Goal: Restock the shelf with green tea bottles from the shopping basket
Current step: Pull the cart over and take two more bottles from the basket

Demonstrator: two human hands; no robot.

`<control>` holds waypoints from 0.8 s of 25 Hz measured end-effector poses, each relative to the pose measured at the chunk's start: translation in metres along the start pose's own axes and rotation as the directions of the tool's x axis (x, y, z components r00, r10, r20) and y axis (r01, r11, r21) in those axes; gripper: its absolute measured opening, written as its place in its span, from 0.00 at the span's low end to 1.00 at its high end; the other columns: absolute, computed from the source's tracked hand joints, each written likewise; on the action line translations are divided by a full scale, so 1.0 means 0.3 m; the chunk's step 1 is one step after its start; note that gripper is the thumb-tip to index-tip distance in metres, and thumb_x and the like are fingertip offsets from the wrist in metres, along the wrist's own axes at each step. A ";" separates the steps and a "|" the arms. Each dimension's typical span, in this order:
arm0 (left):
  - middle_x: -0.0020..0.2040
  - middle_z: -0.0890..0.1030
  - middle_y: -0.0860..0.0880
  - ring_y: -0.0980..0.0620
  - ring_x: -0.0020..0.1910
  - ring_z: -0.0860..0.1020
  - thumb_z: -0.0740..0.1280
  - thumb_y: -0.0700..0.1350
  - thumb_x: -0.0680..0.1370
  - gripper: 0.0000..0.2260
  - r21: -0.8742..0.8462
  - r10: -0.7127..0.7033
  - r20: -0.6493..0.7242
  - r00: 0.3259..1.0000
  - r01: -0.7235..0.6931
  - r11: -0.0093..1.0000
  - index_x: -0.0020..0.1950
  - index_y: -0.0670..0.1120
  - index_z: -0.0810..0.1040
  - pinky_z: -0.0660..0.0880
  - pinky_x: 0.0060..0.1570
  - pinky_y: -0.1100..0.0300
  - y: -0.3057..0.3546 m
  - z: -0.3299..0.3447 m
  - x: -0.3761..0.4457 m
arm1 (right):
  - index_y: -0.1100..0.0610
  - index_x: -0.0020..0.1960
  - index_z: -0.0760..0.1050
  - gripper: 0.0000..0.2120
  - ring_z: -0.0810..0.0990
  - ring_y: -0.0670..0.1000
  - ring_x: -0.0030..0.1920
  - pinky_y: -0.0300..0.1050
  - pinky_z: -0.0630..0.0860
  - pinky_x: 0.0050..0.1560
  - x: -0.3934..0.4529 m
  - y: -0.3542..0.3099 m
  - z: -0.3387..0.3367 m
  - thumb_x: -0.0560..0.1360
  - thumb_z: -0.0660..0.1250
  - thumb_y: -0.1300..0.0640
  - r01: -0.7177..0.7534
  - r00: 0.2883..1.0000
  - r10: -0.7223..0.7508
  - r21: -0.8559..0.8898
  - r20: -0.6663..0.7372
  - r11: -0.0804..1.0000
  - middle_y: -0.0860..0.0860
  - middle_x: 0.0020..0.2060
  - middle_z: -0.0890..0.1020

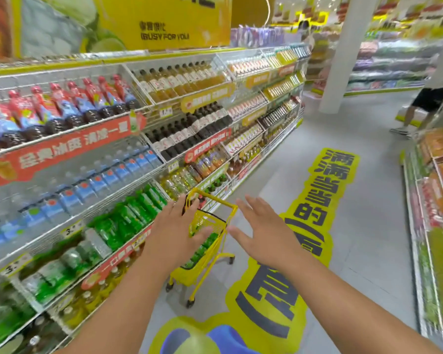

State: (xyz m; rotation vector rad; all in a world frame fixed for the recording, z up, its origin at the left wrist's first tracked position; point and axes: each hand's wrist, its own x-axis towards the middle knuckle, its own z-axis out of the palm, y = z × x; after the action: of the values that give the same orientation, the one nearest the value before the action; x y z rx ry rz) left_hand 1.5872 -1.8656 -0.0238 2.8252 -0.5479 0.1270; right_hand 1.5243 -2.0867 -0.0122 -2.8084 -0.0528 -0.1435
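Both hands (175,229) (262,232) open, no grip, above basket (205,270) of green tea bottles (202,247).

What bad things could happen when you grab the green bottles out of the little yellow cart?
1. The yellow cart stands on wheels, and neither the left hand nor the right hand holds it, so a bump might roll it away.
2. The green bottles sit low inside, so one might slip while being lifted.
3. A person walks nearby and might cross the aisle.
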 end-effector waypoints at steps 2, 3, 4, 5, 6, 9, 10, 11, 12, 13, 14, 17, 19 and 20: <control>0.84 0.44 0.51 0.46 0.82 0.45 0.53 0.71 0.78 0.37 0.016 0.016 0.002 1.000 -0.016 1.000 0.83 0.59 0.48 0.47 0.80 0.46 0.004 0.043 0.129 | 0.44 0.83 0.48 0.36 0.44 0.50 0.83 0.48 0.46 0.80 0.102 0.069 0.021 0.81 0.53 0.32 -0.003 1.000 0.003 -0.013 0.011 1.000 0.45 0.83 0.47; 0.84 0.43 0.51 0.46 0.82 0.44 0.53 0.71 0.78 0.37 0.024 0.027 -0.008 1.000 -0.027 0.999 0.83 0.59 0.47 0.47 0.80 0.46 -0.004 0.061 0.197 | 0.45 0.83 0.48 0.36 0.43 0.50 0.83 0.48 0.46 0.81 0.157 0.101 0.030 0.81 0.53 0.32 -0.004 1.000 0.005 -0.027 0.013 1.000 0.45 0.83 0.47; 0.84 0.42 0.52 0.46 0.82 0.44 0.53 0.72 0.78 0.37 0.028 0.032 -0.021 0.999 -0.031 0.999 0.83 0.60 0.47 0.47 0.80 0.45 -0.021 0.084 0.264 | 0.45 0.83 0.48 0.36 0.43 0.50 0.83 0.49 0.46 0.81 0.217 0.132 0.041 0.81 0.53 0.31 -0.003 1.000 0.004 -0.046 0.008 0.999 0.46 0.83 0.47; 0.83 0.42 0.52 0.46 0.82 0.44 0.53 0.72 0.78 0.36 0.027 0.030 -0.030 0.999 -0.029 0.999 0.83 0.60 0.47 0.48 0.80 0.45 -0.043 0.118 0.355 | 0.45 0.83 0.48 0.36 0.43 0.50 0.82 0.49 0.47 0.81 0.301 0.174 0.056 0.81 0.52 0.31 -0.002 1.000 0.002 -0.069 0.003 0.998 0.46 0.83 0.47; 0.83 0.42 0.52 0.46 0.82 0.44 0.52 0.72 0.78 0.36 0.030 0.026 -0.032 0.999 -0.025 0.999 0.83 0.60 0.47 0.48 0.80 0.45 -0.064 0.142 0.429 | 0.44 0.83 0.49 0.36 0.43 0.49 0.82 0.49 0.47 0.81 0.373 0.202 0.062 0.80 0.52 0.31 0.000 1.000 0.000 -0.087 -0.002 0.996 0.45 0.83 0.47; 0.84 0.43 0.50 0.45 0.82 0.45 0.51 0.72 0.78 0.36 0.013 0.023 -0.027 0.999 -0.023 1.000 0.83 0.60 0.48 0.48 0.80 0.44 -0.115 0.190 0.650 | 0.44 0.83 0.49 0.39 0.44 0.50 0.83 0.50 0.48 0.81 0.596 0.266 0.077 0.77 0.44 0.27 0.007 1.000 -0.005 -0.106 0.014 0.994 0.45 0.83 0.47; 0.84 0.44 0.50 0.46 0.82 0.45 0.51 0.72 0.78 0.36 0.006 0.018 -0.025 1.000 -0.018 1.000 0.83 0.59 0.48 0.48 0.80 0.45 -0.128 0.196 0.721 | 0.44 0.83 0.50 0.42 0.44 0.50 0.83 0.51 0.49 0.81 0.667 0.279 0.084 0.75 0.39 0.25 0.010 1.000 -0.009 -0.107 0.012 0.994 0.46 0.83 0.48; 0.84 0.44 0.50 0.46 0.82 0.45 0.51 0.72 0.78 0.36 -0.002 0.009 -0.022 1.000 -0.009 1.000 0.83 0.60 0.48 0.48 0.80 0.46 -0.143 0.203 0.778 | 0.44 0.83 0.50 0.45 0.45 0.50 0.83 0.51 0.50 0.81 0.729 0.289 0.093 0.72 0.36 0.24 0.015 1.000 -0.014 -0.107 0.011 0.994 0.46 0.83 0.48; 0.84 0.46 0.51 0.46 0.82 0.46 0.51 0.72 0.78 0.36 -0.016 0.008 -0.027 1.000 -0.008 1.000 0.83 0.59 0.49 0.48 0.80 0.46 -0.156 0.204 0.828 | 0.44 0.83 0.49 0.46 0.45 0.50 0.83 0.51 0.50 0.81 0.788 0.300 0.103 0.71 0.34 0.23 0.020 1.000 -0.019 -0.104 0.014 0.994 0.46 0.83 0.48; 0.84 0.47 0.51 0.46 0.82 0.47 0.50 0.73 0.77 0.37 -0.025 0.004 -0.030 1.000 -0.005 1.000 0.83 0.59 0.51 0.49 0.80 0.46 -0.171 0.205 0.874 | 0.44 0.83 0.49 0.46 0.45 0.50 0.83 0.49 0.49 0.81 0.847 0.310 0.112 0.71 0.35 0.23 0.024 1.000 -0.021 -0.099 0.022 0.995 0.46 0.83 0.48; 0.84 0.48 0.50 0.46 0.82 0.48 0.49 0.75 0.76 0.38 -0.036 -0.007 -0.039 0.999 0.006 0.999 0.83 0.58 0.52 0.50 0.80 0.46 -0.185 0.206 0.908 | 0.44 0.83 0.49 0.44 0.45 0.49 0.83 0.48 0.48 0.80 0.899 0.317 0.120 0.73 0.38 0.24 0.029 0.999 -0.026 -0.093 0.030 0.995 0.45 0.83 0.47; 0.84 0.48 0.51 0.45 0.82 0.48 0.46 0.76 0.74 0.40 -0.048 -0.078 -0.050 0.996 0.076 0.996 0.82 0.58 0.53 0.51 0.79 0.46 -0.246 0.229 1.006 | 0.45 0.83 0.48 0.38 0.43 0.48 0.82 0.47 0.47 0.79 1.069 0.341 0.155 0.79 0.48 0.30 0.080 0.993 -0.074 -0.068 0.088 0.995 0.45 0.83 0.47; 0.84 0.47 0.51 0.46 0.82 0.47 0.50 0.73 0.77 0.37 -0.044 -0.142 -0.052 0.988 0.140 0.989 0.83 0.59 0.52 0.51 0.79 0.47 -0.286 0.266 1.062 | 0.45 0.83 0.48 0.36 0.43 0.48 0.82 0.48 0.49 0.80 1.186 0.361 0.184 0.80 0.52 0.32 0.131 0.984 -0.124 -0.039 0.130 0.991 0.45 0.83 0.47; 0.84 0.47 0.51 0.46 0.82 0.47 0.50 0.72 0.77 0.36 -0.044 -0.179 -0.061 0.982 0.176 0.983 0.83 0.59 0.52 0.51 0.79 0.47 -0.303 0.287 1.091 | 0.45 0.83 0.49 0.36 0.43 0.48 0.82 0.50 0.50 0.80 1.251 0.373 0.206 0.80 0.53 0.32 0.162 0.976 -0.157 -0.021 0.148 0.987 0.45 0.83 0.47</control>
State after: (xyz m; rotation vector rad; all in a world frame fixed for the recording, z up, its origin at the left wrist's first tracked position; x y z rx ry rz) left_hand 1.9273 -1.9238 -0.0842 2.8052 -0.2791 0.1715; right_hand 1.9090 -2.1649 -0.0669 -2.8412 -0.3137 0.0251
